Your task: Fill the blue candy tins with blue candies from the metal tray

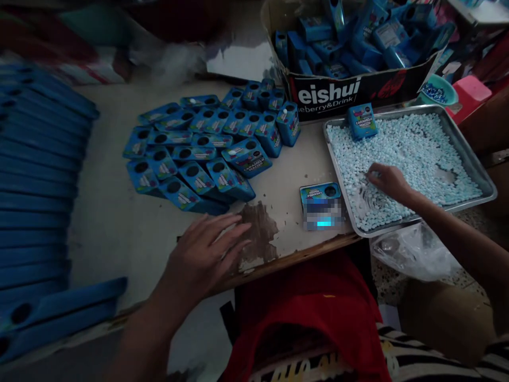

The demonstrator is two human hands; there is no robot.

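My left hand (207, 252) lies flat on the table (111, 223) near its front edge, fingers stretched out, holding nothing. My right hand (387, 181) reaches into a metal tray (469, 154) of small pale blue candies (421, 154), fingers curled down into them; what they pinch is too small to make out. One blue box (320, 204) lies flat on the table between my hands, close to the tray's left rim. Another small blue box (361, 121) stands upright on the candies at the tray's far end.
Several small blue boxes (207, 154) lie in rows on the table's middle. A stack of flat blue packs (35, 175) fills the left side. A cardboard carton (350, 93) with more blue boxes stands behind the tray. A plastic bag (413, 254) hangs below it.
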